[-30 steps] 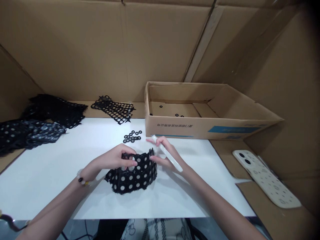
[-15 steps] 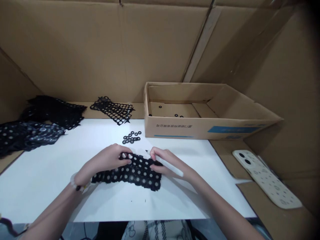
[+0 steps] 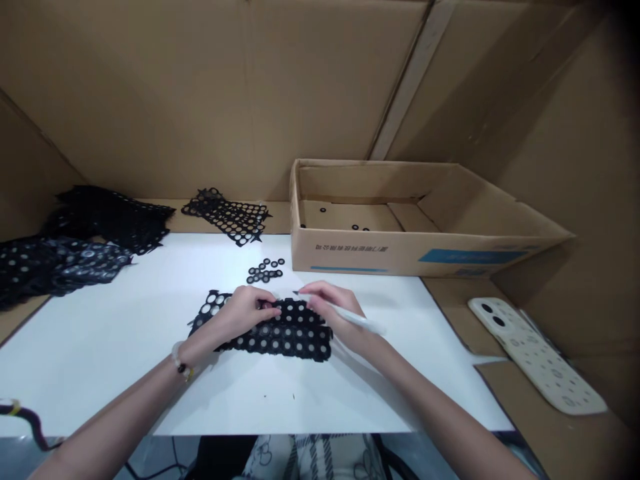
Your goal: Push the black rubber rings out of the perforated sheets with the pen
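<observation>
A black sheet of joined rubber rings point(image 3: 287, 340) lies on the white table in front of me. Open holes show at its left end, while the rest still has pale-centred rings. My left hand point(image 3: 247, 310) reaches across the sheet, with thumb and fingers pinched on its upper edge. My right hand point(image 3: 340, 310) is closed around a white pen-like tool point(image 3: 357, 320) with a dark pointed tip, just above the sheet's upper right part. Beyond the hands is a small cluster of loose black rings point(image 3: 265, 271).
An open cardboard box point(image 3: 360, 252) with several rings inside stands at the back right. Emptied black lattice point(image 3: 230, 217) lies at the back, and piled black sheets point(image 3: 65, 267) on the left. A phone in a pale case point(image 3: 537, 357) rests at right. Cardboard walls point(image 3: 200, 100) surround the table.
My left hand has slid right along the sheet, baring the holed left end. My right hand has turned, and the tool's tip has lifted slightly. The sheet lies a little farther up and right.
</observation>
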The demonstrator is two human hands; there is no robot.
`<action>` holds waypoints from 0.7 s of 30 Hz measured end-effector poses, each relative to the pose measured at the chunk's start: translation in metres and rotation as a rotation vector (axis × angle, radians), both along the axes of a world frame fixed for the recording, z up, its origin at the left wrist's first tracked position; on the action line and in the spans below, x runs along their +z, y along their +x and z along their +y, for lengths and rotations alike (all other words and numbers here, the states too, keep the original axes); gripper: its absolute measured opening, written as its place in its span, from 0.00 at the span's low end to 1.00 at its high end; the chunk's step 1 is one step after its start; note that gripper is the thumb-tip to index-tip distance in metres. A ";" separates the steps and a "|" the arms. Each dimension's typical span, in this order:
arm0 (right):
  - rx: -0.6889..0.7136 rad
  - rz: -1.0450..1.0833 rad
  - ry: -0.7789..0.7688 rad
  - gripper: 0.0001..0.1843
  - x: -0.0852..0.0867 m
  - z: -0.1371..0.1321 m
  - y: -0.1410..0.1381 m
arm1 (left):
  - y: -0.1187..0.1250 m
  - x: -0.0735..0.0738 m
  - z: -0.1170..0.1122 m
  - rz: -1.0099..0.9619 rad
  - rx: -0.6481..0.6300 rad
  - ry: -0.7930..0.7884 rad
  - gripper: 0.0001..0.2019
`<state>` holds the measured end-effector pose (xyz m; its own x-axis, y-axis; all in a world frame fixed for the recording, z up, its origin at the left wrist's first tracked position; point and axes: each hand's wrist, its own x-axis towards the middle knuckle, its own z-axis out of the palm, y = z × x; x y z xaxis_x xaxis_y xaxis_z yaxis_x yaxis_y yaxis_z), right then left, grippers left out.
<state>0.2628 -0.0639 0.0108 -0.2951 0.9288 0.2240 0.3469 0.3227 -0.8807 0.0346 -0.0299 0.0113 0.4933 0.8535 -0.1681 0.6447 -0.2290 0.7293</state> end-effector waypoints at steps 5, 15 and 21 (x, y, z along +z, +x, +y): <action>0.061 -0.044 0.032 0.09 -0.013 -0.005 -0.013 | 0.000 -0.007 0.003 -0.124 -0.006 -0.030 0.10; 0.015 -0.095 0.043 0.07 -0.009 -0.007 -0.011 | 0.000 -0.012 0.003 -0.155 0.036 -0.048 0.09; 0.043 -0.087 0.017 0.08 -0.010 -0.006 -0.010 | -0.001 -0.013 0.004 -0.157 0.029 -0.037 0.09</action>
